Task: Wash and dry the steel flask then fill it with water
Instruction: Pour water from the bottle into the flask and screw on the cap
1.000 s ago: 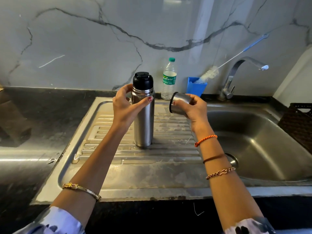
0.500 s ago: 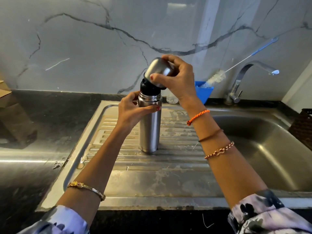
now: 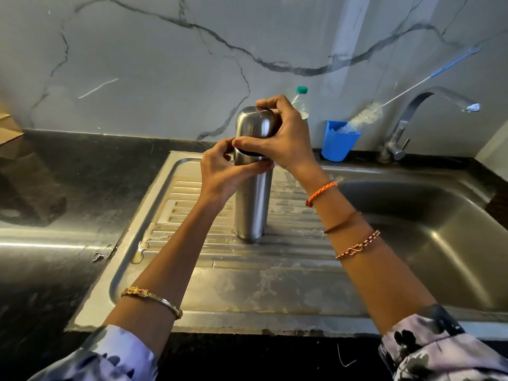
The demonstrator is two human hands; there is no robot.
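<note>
Upright flask point(image 3: 252, 204) between both hands point(image 3: 255, 158)

The flask point(image 3: 252, 204) is brushed silver steel, and a thin black band shows just under its silver cap point(image 3: 255, 122). The wall point(image 3: 137, 64) is pale grey marble with dark wandering veins, the table point(image 3: 41, 215) is glossy black, and the sink point(image 3: 275, 284) is dull steel with a ribbed drainboard. A bright blue cup point(image 3: 336, 144) holds a white-bristled brush point(image 3: 365, 116) (its handle is blue), the bottle point(image 3: 301, 103) has a green cap, and the sleeves point(image 3: 439, 350) are lilac with black blotches.
</note>
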